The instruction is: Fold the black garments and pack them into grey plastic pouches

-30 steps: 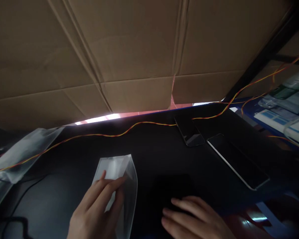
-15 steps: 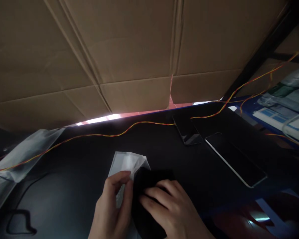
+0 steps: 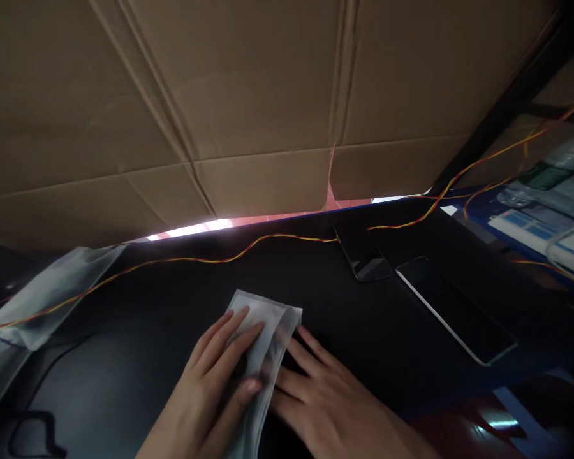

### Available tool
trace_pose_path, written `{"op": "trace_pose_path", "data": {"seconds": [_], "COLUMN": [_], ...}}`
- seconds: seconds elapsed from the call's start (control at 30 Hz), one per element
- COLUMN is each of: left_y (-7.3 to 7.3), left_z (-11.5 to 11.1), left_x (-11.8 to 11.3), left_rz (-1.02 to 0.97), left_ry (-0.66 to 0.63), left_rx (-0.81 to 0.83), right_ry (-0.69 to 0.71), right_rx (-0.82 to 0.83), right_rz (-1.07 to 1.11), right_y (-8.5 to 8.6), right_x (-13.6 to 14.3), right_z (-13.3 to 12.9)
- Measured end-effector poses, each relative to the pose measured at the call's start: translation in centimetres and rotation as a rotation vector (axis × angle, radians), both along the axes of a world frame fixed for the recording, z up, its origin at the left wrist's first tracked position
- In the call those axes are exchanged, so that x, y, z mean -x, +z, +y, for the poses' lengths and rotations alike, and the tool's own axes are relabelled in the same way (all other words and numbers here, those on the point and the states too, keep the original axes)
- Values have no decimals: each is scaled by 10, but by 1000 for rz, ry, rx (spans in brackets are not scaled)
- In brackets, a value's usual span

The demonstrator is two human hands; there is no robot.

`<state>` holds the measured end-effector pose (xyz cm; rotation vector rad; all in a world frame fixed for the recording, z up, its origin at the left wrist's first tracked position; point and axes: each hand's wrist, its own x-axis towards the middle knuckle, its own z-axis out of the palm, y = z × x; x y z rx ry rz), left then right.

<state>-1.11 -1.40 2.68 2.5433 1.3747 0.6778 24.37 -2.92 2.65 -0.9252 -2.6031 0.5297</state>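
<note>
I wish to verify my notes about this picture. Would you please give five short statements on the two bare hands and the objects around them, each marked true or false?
1. The left hand lies on a long, translucent plastic sleeve. True.
2. A flat, rectangular black phone with a pale edge lies left of both hands. False: it lies to their right.
3. A thin, twisted red-and-yellow wire crosses the flat black tabletop beyond the hands. True.
4. The right hand rests on that phone. False: its fingertips are at the sleeve's right edge.
5. Creased brown cardboard stands behind the tabletop. True.
</note>
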Motion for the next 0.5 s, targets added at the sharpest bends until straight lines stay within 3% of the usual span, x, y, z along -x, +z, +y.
{"op": "trace_pose_path", "data": {"seconds": [0.1,0.23,0.5], "left_y": [-13,-16,-19], "left_z": [-1,-6,-9], "left_x": [10,1,-11], "left_rz": [131,179,178], "left_ry": [-69,-87,-29], "left_rx": [-38,-74,-79], "right_ry": [70,57,-179], "right_rx": [35,10,-63], "right_rz": [4,-23,57], "right_y": [0,-3,-4], "right_x": [-2,7,38], "right_z": [2,-1,6]}}
